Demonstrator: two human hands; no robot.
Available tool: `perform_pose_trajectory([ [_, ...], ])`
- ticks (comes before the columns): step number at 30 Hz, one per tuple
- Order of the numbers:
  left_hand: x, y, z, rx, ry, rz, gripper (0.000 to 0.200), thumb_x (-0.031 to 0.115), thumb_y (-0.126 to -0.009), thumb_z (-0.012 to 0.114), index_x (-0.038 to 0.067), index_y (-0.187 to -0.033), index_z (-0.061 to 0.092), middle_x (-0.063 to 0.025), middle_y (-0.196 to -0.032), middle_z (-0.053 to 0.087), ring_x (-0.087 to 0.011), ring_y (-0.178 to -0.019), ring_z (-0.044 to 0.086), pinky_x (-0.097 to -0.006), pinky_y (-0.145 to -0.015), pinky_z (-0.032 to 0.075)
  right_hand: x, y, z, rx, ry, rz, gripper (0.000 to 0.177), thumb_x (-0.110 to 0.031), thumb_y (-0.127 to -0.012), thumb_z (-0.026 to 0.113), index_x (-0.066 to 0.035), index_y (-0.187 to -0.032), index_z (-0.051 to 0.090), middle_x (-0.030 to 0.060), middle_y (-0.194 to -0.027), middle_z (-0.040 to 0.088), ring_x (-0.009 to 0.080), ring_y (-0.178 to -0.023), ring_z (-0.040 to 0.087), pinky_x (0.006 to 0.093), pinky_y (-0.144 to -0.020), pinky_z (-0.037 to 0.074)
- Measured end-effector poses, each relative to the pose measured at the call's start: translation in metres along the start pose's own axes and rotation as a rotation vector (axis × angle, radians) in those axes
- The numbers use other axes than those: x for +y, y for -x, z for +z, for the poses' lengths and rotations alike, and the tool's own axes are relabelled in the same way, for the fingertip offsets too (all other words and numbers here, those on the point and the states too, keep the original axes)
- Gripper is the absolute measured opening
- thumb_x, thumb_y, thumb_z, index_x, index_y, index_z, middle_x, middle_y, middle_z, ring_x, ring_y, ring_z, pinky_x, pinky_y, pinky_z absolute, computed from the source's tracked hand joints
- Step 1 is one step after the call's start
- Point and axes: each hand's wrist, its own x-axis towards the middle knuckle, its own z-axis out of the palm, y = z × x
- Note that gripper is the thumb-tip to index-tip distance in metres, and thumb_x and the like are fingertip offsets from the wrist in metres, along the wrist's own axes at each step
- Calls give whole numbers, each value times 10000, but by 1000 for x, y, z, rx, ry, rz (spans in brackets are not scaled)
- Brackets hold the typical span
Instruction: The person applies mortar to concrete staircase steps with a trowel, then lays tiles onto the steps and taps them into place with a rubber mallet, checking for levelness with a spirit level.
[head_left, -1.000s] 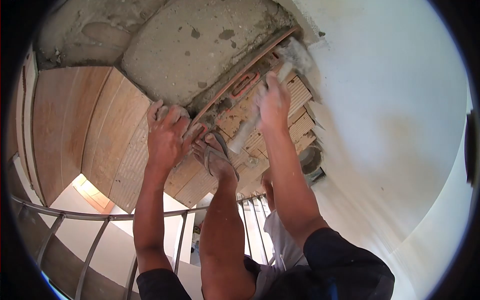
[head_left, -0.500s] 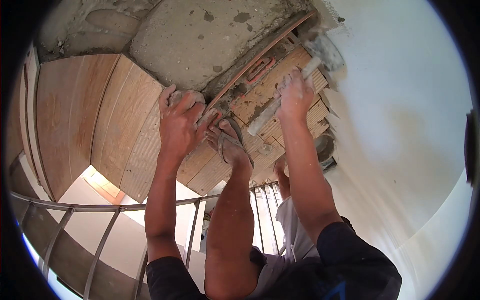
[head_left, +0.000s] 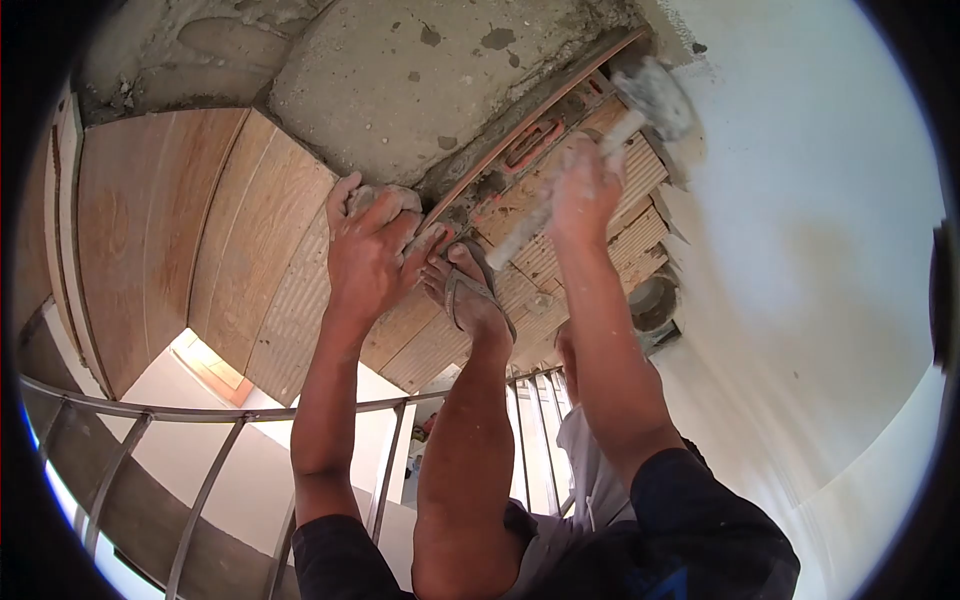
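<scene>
We record the right hand [head_left: 583, 190] with its fingers clamped round the handle of a mallet [head_left: 652, 92]. The grey head is blurred and sits at 1 o'clock from the hand, close to the corner where the white wall [head_left: 800, 250] meets the work. The handle's free end sticks out at 7 o'clock from the hand.

The left hand [head_left: 370, 255] rests at 9 o'clock from the right hand, well apart from it. Its fingers are drawn together and bent over the upper edge of a wood-look tile [head_left: 400, 335]. We cannot tell whether they enclose anything.

A foot in a sandal [head_left: 470, 290] stands on the same tile, its toes touching the left hand at that hand's 3 o'clock.

Edges: a thin orange tile edge [head_left: 520, 110] runs from the left hand towards 1 o'clock, bordering the rough grey concrete [head_left: 430, 90] that lies at 12 o'clock. A red clip [head_left: 530, 142] sits just below that edge, between the two hands. Ribbed tiles [head_left: 640, 235] lie at 3 o'clock from the right hand, touching the wall.

Open room: finished tiled surfaces [head_left: 200, 220] extend to 9 o'clock of the left hand. A metal railing [head_left: 200, 415] closes the area at 7 o'clock, with open space beyond it. The wall bounds the right side closely, so the mallet head has little room there.
</scene>
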Motion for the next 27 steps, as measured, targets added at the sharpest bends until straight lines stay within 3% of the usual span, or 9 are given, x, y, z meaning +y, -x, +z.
perform_pose_trajectory([
  [3,1,0,2,-2,11,-2,242,146,-720,832,51,-924,743,-57,-1032,684,-259,-985,690,-496,-1188,263,8,-7,-9,121,-230,-32,118,-148,-1021,524,-82,-1106,476,10,-723,469,139,-511,454,306,-429,437],
  [6,2,2,4,16,2,0,242,136,-713,826,54,-923,737,-58,-1031,681,-261,-990,689,-490,-1183,268,10,10,22,-7,-123,-5,89,-138,-1017,507,-83,-1075,469,13,-722,468,135,-505,449,299,-422,426],
  [10,1,2,0,4,0,10,239,131,-710,823,58,-917,729,-51,-1031,678,-256,-1004,687,-486,-1172,275,8,3,-5,-17,-61,-51,82,-136,-1014,498,-85,-1063,457,12,-715,464,131,-503,447,307,-417,420],
  [12,2,-3,2,5,1,10,241,130,-707,823,58,-916,728,-48,-1032,678,-254,-1009,686,-486,-1170,276,9,1,6,79,-312,-76,108,-143,-1013,509,-84,-1089,459,8,-703,459,132,-502,450,306,-415,414],
  [15,1,0,0,0,8,2,246,120,-703,822,56,-920,727,-49,-1043,675,-250,-1015,686,-491,-1170,277,0,8,14,-16,-93,13,137,-151,-1014,524,-82,-1113,461,9,-716,466,129,-513,465,304,-423,423],
  [18,3,4,2,-10,17,-6,252,119,-700,825,53,-921,726,-49,-1048,675,-250,-1021,685,-493,-1169,282,1,5,2,6,-205,-95,144,-143,-1011,540,-88,-1122,465,9,-741,474,123,-527,467,301,-435,418],
  [21,-2,0,3,4,-14,3,249,122,-704,827,52,-919,723,-46,-1047,673,-249,-1021,685,-491,-1168,285,14,-9,9,1,-108,-128,136,-134,-1011,541,-92,-1113,462,9,-755,470,120,-532,455,305,-445,409],
  [25,0,-3,2,28,5,7,233,99,-696,822,44,-896,715,-50,-1029,673,-253,-1021,677,-489,-1167,287,1,-2,4,-96,-56,-19,124,-130,-1009,536,-92,-1102,463,11,-746,461,123,-531,446,306,-452,404],
  [27,5,1,2,27,29,-5,212,79,-693,816,37,-870,706,-55,-1009,673,-258,-1021,669,-489,-1162,293,7,3,12,94,-344,-53,95,-127,-1012,522,-88,-1074,462,16,-743,460,127,-536,455,306,-455,408],
])
